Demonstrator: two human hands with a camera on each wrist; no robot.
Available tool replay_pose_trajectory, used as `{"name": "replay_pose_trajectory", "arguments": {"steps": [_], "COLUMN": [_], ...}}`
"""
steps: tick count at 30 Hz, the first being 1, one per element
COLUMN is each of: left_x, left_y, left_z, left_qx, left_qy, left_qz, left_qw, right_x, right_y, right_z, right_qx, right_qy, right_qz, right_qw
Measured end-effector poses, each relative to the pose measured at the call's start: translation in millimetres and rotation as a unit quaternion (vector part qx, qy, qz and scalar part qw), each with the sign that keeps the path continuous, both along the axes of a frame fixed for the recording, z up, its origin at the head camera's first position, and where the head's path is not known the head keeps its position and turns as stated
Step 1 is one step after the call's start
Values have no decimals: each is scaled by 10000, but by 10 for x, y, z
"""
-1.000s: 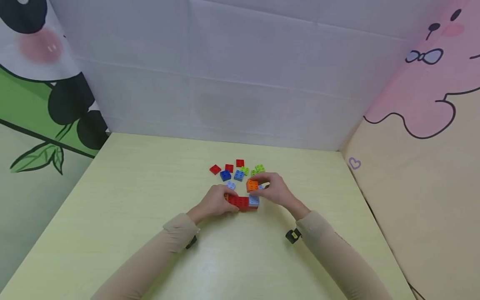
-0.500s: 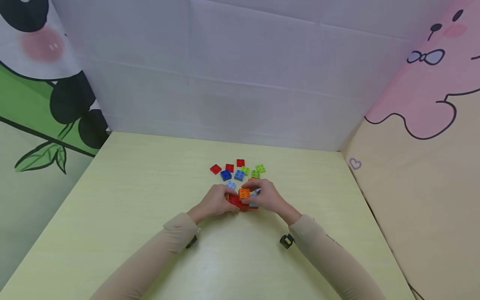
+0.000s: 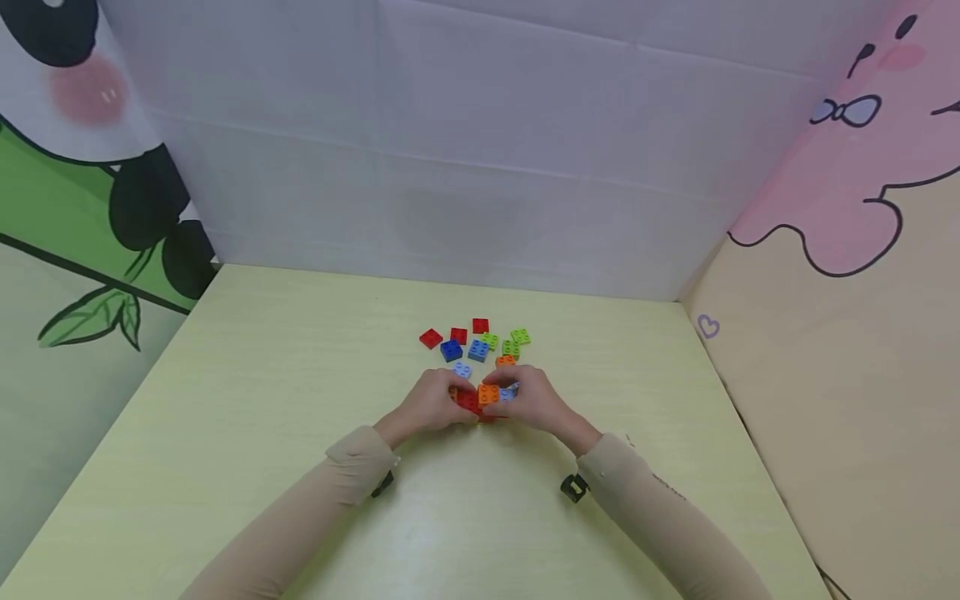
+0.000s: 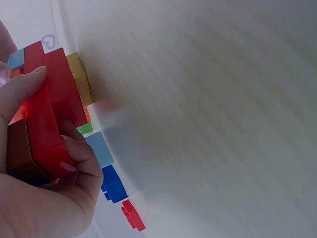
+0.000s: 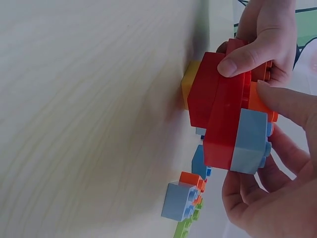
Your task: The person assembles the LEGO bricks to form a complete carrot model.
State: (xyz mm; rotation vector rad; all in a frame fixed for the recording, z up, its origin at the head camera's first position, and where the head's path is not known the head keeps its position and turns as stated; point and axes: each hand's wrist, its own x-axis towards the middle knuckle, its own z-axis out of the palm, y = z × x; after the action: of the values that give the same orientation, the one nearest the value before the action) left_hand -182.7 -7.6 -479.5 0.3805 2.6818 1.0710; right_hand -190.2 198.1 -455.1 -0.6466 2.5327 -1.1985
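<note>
My left hand (image 3: 431,398) grips one end of a stack of toy building bricks, thumb on the long upper red brick (image 4: 42,129). Below it are a second red brick (image 5: 205,89) and a yellow brick (image 5: 190,82). A brown brick (image 4: 22,151) tops the end inside my left palm. At the other end sits a light blue brick (image 5: 250,141). My right hand (image 3: 538,402) pinches an orange brick (image 3: 488,394) between thumb and fingers, down at the red top beside the light blue one. My hands partly hide the stack in the head view.
Loose bricks lie just behind the stack: red ones (image 3: 480,326), a dark blue one (image 3: 451,350), a blue one (image 3: 478,350), lime green ones (image 3: 521,336) and an orange one (image 3: 506,361). The pale table (image 3: 300,350) ends at a white backdrop (image 3: 465,200).
My right hand has moved left and down with the orange brick, from above the light blue brick onto the red part of the stack. My left hand has stayed in place.
</note>
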Motion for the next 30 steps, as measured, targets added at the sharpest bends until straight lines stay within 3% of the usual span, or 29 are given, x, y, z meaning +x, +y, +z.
{"name": "replay_pose_trajectory", "arguments": {"steps": [15,30], "left_x": [8,1], "left_y": [-8,-11], "left_z": [22,6], "left_qx": [105,47], "left_qy": [-83,-56], "left_qz": [-32,-54], "left_qw": [9999,10000], "right_x": [14,13], "right_y": [-22,-37], "right_z": [33,-5], "right_qx": [600,831], "right_qy": [122,377], "right_qz": [33,210], "right_qw": [9981,9956]}}
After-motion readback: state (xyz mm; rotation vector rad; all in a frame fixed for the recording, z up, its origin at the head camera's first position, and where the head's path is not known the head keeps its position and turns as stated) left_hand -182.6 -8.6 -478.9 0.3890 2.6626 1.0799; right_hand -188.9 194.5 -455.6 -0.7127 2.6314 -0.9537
